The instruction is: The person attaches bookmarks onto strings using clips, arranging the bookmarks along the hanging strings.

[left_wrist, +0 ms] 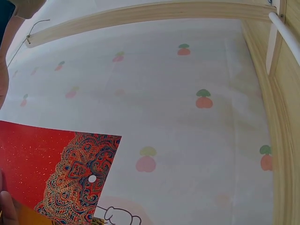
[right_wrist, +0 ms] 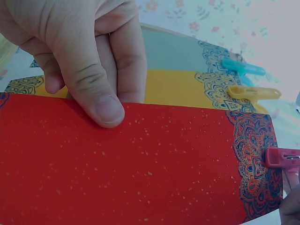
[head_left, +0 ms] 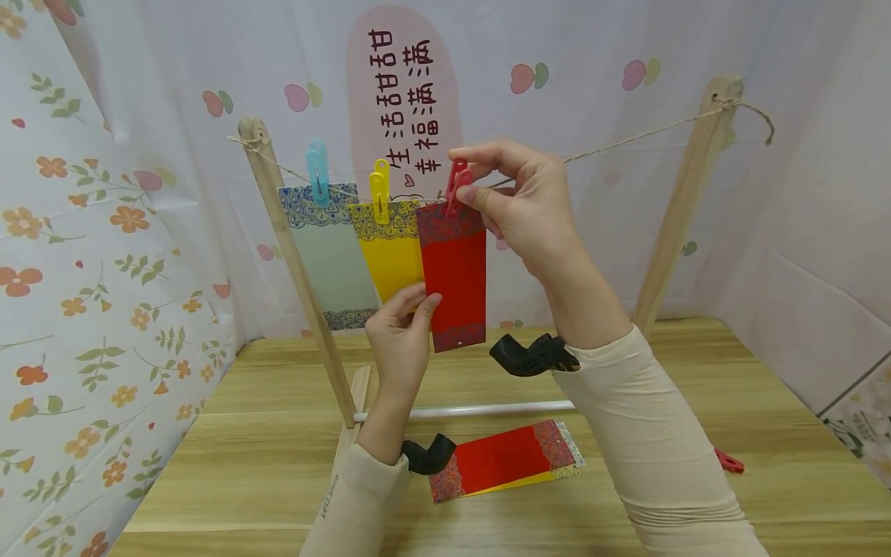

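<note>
Left hand (head_left: pixel 399 333): fingertips behind red card (head_left: pixel 455 275) hidden. Same card covers part of yellow card (head_left: pixel 390 255). Right wrist view: right hand (head_left: pixel 534 205) mostly cut off, red clip (right_wrist: pixel 281 158) clipped at edge.

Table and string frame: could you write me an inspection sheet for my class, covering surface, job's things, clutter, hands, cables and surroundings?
Surface: wooden table, light grain.
Job's things: red card with a red peg at its top edge; yellow card under a yellow peg and grey-green card under a blue peg, both hung on string.
Clutter: stack of cards and a spare peg on the table.
Hands: left hand pinches the red card's side; right hand pinches the red peg.
Cables: nothing seen.
Surroundings: wooden posts, printed backdrop, flowered curtain.
</note>
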Tool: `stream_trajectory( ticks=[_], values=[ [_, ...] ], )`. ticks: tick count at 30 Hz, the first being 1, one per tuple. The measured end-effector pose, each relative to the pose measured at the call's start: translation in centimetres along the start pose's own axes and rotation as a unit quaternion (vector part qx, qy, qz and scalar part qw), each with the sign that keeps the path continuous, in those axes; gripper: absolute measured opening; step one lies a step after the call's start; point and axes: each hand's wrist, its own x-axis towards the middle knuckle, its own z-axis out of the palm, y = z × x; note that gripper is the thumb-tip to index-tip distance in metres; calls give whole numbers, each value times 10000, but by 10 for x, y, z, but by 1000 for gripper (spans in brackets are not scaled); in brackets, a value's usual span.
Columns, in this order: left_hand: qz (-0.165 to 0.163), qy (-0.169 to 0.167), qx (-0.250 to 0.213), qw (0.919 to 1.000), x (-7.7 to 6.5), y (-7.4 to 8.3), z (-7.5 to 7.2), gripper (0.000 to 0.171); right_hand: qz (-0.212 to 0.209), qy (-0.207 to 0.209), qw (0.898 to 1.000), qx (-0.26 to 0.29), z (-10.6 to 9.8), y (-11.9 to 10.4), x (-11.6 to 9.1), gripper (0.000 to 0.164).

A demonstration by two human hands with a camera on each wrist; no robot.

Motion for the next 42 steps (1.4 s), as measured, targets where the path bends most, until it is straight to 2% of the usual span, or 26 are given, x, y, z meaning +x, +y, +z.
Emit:
stream_trajectory(
  ticks=[11,23,27,37,42],
  values=[
    [79,81,-114,9999,6,-5,0,18,129,-214,9978,-608,-1,-5,4,31],
    [-100,-165,-84,9998,3,-7,-3,17,383,-203,9970,-638,-1,-3,1,35],
    [-124,-292,-93,9995,1,-11,-6,16,396,-179,9971,-624,-2,-2,0,36],
    [-413,-677,112,9968,-11,-20,-17,16,311,-200,9918,-1223,-2,-1,-3,37],
    [-505,-932,217,9941,-17,-25,-23,14,280,-185,9902,-1352,-2,0,-4,38]
  ],
)
